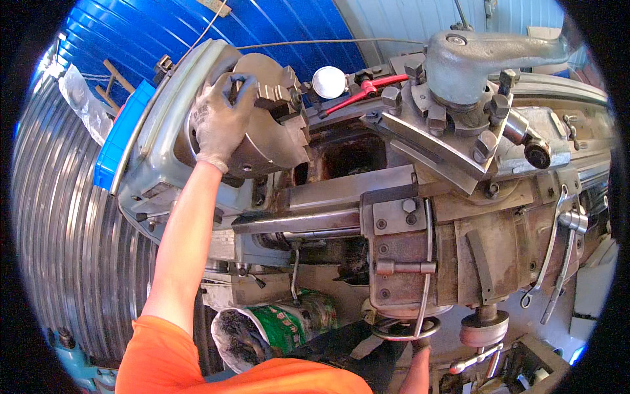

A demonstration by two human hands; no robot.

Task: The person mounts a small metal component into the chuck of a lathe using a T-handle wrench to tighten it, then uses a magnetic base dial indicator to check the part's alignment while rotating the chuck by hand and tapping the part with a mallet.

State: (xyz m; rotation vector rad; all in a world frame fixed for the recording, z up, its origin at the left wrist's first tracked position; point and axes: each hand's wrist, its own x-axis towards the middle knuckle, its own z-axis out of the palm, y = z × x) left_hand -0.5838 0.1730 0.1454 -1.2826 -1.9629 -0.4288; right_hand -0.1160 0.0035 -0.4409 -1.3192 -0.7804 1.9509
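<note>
My left hand (219, 115), in a grey work glove, is on the chuck (275, 135) of a metal lathe. Its fingers curl over the chuck beside a stepped jaw (270, 92). Low in the view, my right hand (421, 343) meets the rim of the carriage handwheel (389, 335); its fingers are mostly hidden, so their grip cannot be made out. Right of the chuck sits the four-way tool post (433, 140) with square-headed bolts and a large clamping lever (502, 49). A T-handled key (406, 267) rests on the carriage (448, 256).
Behind the bed are a round white-faced gauge (329, 82) and a red lever (366, 91). A spanner (547, 246) and a ratchet wrench (566, 256) lie on the carriage's right. A blue plastic tray (123, 138) stands at the headstock; an open sack (283, 325) is below.
</note>
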